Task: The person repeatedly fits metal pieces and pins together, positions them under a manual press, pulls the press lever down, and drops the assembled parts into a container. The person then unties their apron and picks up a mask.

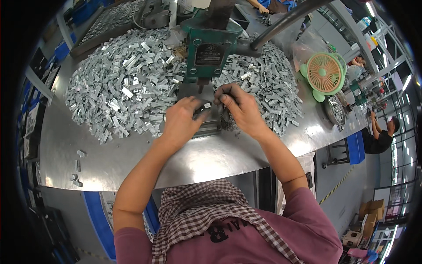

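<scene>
A green hand press (206, 50) stands in front of me, its ram pointing down over a dark metal base (211, 127). My left hand (180, 121) rests at the left side of this base, its thumb and fingers apart. Just beyond those fingertips, under the ram, sits a small shiny metal piece (207, 105). On the right of the base, my right hand (241, 108) has its thumb pressed against curled, darkened fingers; whatever is in them is hidden. Large heaps of small silvery metal pieces lie left (127, 83) and right (268, 83) of the press.
The steel table (176, 174) curves around me. A few loose pieces (78, 165) lie near its left front edge. A green and orange fan (324, 74) and a bowl of parts (335, 110) stand at the right. The press lever (285, 24) slants up rightward. A co-worker (381, 136) is further right.
</scene>
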A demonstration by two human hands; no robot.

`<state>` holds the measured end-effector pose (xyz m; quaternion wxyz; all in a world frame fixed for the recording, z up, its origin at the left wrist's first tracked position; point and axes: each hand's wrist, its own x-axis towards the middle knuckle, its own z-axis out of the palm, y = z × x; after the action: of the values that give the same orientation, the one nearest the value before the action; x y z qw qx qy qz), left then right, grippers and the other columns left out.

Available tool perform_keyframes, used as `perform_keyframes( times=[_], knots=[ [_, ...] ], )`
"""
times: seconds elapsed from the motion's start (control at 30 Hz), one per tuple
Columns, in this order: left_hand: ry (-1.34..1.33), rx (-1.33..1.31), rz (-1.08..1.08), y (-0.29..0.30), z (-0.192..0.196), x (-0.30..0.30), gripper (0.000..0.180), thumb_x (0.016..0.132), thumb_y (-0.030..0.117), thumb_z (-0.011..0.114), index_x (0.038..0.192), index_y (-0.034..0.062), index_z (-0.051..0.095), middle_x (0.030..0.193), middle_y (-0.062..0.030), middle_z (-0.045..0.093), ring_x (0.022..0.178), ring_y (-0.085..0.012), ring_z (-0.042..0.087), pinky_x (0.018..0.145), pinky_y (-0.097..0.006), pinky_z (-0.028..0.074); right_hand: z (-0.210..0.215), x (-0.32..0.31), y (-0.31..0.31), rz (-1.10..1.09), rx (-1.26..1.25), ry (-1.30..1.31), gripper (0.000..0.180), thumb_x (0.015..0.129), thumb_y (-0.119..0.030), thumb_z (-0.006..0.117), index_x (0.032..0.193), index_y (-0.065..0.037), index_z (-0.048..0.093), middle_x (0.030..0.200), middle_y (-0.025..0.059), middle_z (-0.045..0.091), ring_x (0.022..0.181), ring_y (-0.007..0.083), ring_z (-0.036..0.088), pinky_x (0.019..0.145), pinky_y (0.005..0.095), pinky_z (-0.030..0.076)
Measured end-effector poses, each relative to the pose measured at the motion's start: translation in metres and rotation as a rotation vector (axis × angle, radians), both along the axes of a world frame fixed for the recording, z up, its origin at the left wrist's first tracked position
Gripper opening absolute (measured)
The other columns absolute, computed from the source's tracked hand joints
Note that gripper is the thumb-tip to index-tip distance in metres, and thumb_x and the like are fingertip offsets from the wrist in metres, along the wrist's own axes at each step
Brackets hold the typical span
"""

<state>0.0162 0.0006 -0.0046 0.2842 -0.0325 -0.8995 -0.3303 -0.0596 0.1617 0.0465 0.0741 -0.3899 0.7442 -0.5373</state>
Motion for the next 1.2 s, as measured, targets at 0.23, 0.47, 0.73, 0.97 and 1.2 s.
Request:
perform_keyframes(
  times=[0.23, 0.47, 0.73, 0.97, 1.2],
  knots=[
    [-0.012, -0.012, 0.006, -0.001, 0.003, 0.001, 0.026, 0.072, 0.012, 0.068, 0.095, 0.0012, 0.062, 0.093, -0.0159, 0.062, 0.082, -0.0336, 0.059, 0.073, -0.038, 0.047, -0.013, -0.005, -0.007, 0.021, 0.011, 0.081, 0.014, 0.088, -0.010, 0.052, 0.096, 0.002, 0.053, 0.084, 0.0129, 0.060, 0.077, 0.0220, 0.059, 0.070, 0.0308, 0.045],
    [-0.050, 0.053, -0.041, 0.002, 0.012, 0.001, 0.025, 0.072, 0.012, 0.067, 0.094, 0.0008, 0.063, 0.091, -0.0142, 0.062, 0.081, -0.0323, 0.059, 0.072, -0.036, 0.047, -0.017, -0.004, -0.008, 0.032, 0.078, 0.031, 0.015, 0.087, -0.011, 0.053, 0.095, 0.002, 0.054, 0.091, 0.0157, 0.061, 0.086, 0.0289, 0.059, 0.075, 0.0342, 0.045],
    [-0.117, 0.051, -0.023, 0.002, 0.015, 0.001, 0.027, 0.073, 0.012, 0.068, 0.096, 0.0007, 0.063, 0.092, -0.0151, 0.062, 0.083, -0.0316, 0.060, 0.072, -0.035, 0.047, -0.012, -0.013, -0.005, 0.131, 0.119, 0.309, 0.015, 0.085, -0.012, 0.054, 0.091, 0.001, 0.050, 0.085, 0.0184, 0.055, 0.081, 0.0383, 0.054, 0.069, 0.0418, 0.043],
    [-0.093, 0.050, -0.023, 0.001, 0.015, -0.002, 0.029, 0.071, 0.018, 0.068, 0.093, 0.0006, 0.064, 0.092, -0.0169, 0.062, 0.082, -0.0334, 0.060, 0.072, -0.039, 0.047, 0.001, -0.026, -0.005, 0.226, 0.290, 0.585, 0.017, 0.085, -0.014, 0.054, 0.091, 0.000, 0.047, 0.086, 0.0174, 0.054, 0.082, 0.0375, 0.053, 0.068, 0.0418, 0.043],
    [-0.144, 0.074, -0.045, 0.000, 0.020, 0.001, 0.026, 0.072, 0.017, 0.068, 0.092, 0.0001, 0.064, 0.091, -0.0169, 0.062, 0.080, -0.0337, 0.060, 0.071, -0.039, 0.047, 0.000, -0.024, -0.007, 0.246, 0.290, 0.556, 0.015, 0.085, -0.014, 0.055, 0.090, 0.000, 0.050, 0.083, 0.0157, 0.055, 0.080, 0.0354, 0.055, 0.068, 0.0402, 0.043]
  ],
)
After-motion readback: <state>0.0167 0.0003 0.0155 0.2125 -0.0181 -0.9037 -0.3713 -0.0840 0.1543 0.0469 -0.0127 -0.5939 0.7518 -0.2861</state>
